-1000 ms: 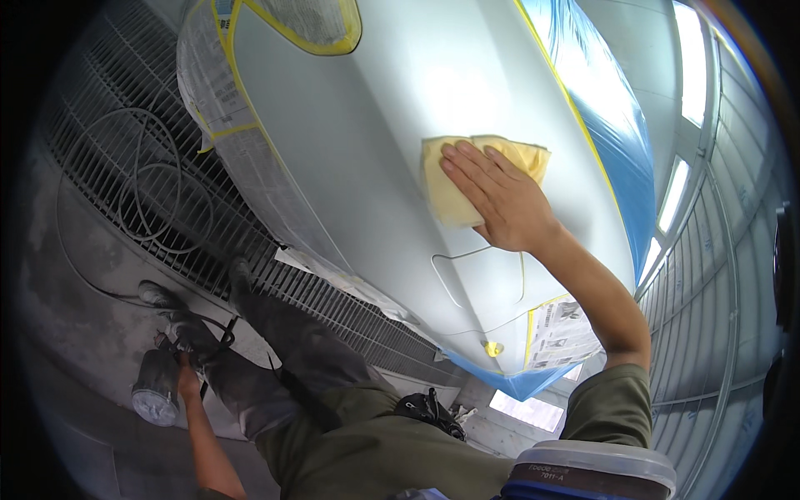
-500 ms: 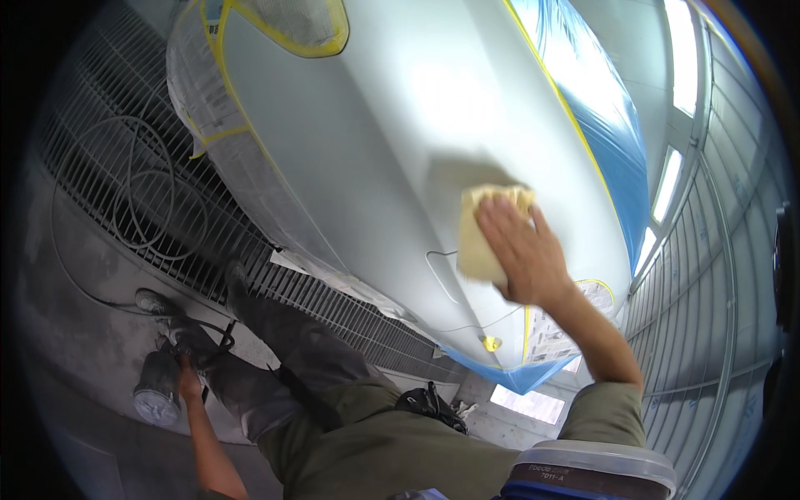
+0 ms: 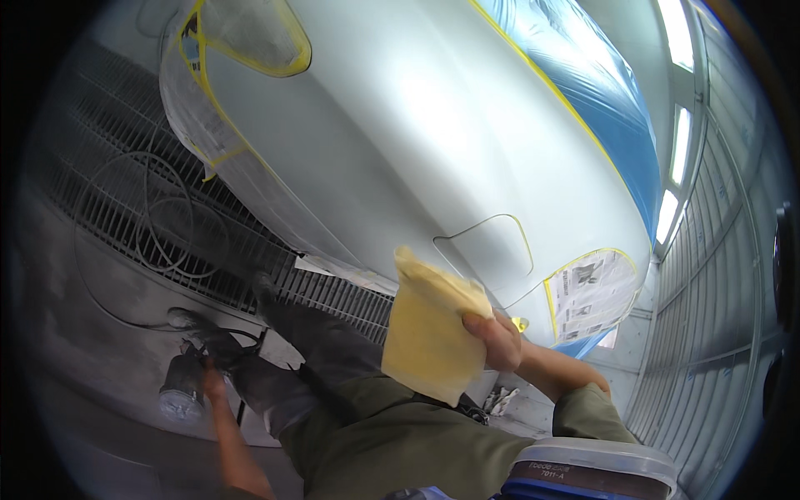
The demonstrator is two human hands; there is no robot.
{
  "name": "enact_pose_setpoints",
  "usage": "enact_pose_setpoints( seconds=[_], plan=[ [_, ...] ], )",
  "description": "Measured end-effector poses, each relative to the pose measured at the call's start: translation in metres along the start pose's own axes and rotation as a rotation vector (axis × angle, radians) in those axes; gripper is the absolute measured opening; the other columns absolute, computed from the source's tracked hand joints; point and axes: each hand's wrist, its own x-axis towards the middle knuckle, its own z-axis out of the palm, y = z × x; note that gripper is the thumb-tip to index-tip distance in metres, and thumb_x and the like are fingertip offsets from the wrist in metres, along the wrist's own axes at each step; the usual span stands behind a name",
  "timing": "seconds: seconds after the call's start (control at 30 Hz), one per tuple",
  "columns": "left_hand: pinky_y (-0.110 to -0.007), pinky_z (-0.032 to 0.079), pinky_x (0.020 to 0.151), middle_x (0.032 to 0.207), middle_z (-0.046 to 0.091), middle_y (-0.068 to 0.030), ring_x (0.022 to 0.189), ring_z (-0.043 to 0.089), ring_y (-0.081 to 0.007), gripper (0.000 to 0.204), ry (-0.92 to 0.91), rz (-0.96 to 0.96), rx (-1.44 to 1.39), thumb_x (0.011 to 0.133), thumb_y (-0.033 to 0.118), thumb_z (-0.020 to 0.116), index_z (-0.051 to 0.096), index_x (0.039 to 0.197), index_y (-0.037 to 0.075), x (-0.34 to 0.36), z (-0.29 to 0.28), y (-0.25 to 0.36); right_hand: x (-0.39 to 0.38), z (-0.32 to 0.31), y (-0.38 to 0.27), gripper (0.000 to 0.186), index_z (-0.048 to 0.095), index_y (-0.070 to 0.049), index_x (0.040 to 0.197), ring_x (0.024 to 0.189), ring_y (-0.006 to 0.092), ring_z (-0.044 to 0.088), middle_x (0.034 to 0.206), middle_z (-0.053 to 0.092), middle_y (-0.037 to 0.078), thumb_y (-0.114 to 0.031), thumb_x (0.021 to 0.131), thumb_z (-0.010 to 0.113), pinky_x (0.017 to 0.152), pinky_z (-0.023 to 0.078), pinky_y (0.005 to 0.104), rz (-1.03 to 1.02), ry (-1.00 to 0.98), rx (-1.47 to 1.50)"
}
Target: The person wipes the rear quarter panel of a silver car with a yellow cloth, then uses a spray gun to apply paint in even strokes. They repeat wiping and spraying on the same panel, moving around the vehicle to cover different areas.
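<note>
My right hand (image 3: 497, 340) is closed, thumb on top, on the edge of a yellow wiping cloth (image 3: 435, 329). The cloth hangs flat in front of my body, apart from or just overlapping the lower edge of a pale grey car body panel (image 3: 375, 158); I cannot tell whether they touch. Low at my left side, my left hand (image 3: 214, 383) grips what looks like a spray gun with a dark cup (image 3: 182, 390) and a hose. Its fingers are partly hidden. A fuel door outline (image 3: 492, 246) shows in the panel just beyond the cloth.
Yellow tape edges blue plastic film (image 3: 596, 100) on the car's right, and printed paper (image 3: 590, 287) covers a lamp area. A thin hose (image 3: 137, 325) loops over the floor grating (image 3: 108, 179). A ribbed wall (image 3: 708, 275) stands at right.
My right hand has lifted the cloth off the panel and drawn it down and left toward my body, turning it over. The view has shifted; my left hand still holds the spray gun low.
</note>
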Motion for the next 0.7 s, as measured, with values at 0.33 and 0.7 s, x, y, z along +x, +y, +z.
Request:
enact_pose_setpoints(
  seconds=[0.33,0.7],
  plan=[
    [-0.04,0.042,0.101,0.121,0.07,-0.0196,0.115,0.061,-0.0302,0.053,-0.064,-0.163,-0.112,0.097,0.044,0.058,0.069,0.117,-0.003,0.038,-0.078,0.082,0.001,0.048,0.056,0.054,0.043,0.004,0.145,0.122,0.0328,0.061,0.137,0.058,0.02,-0.024,0.1,0.05,0.105,0.05,0.0465,-0.018,0.413,0.738],
    [-0.031,0.049,0.064,0.087,0.064,-0.0081,0.077,0.062,-0.0152,0.028,-0.116,-0.208,-0.299,0.096,0.028,0.059,0.068,0.089,0.002,0.124,-0.233,0.2,0.05,0.141,0.092,0.049,0.044,0.004,0.141,0.121,0.0359,0.062,0.133,0.059,0.019,-0.023,0.1,0.049,0.106,0.049,0.0503,-0.19,0.58,1.262]
  ],
)
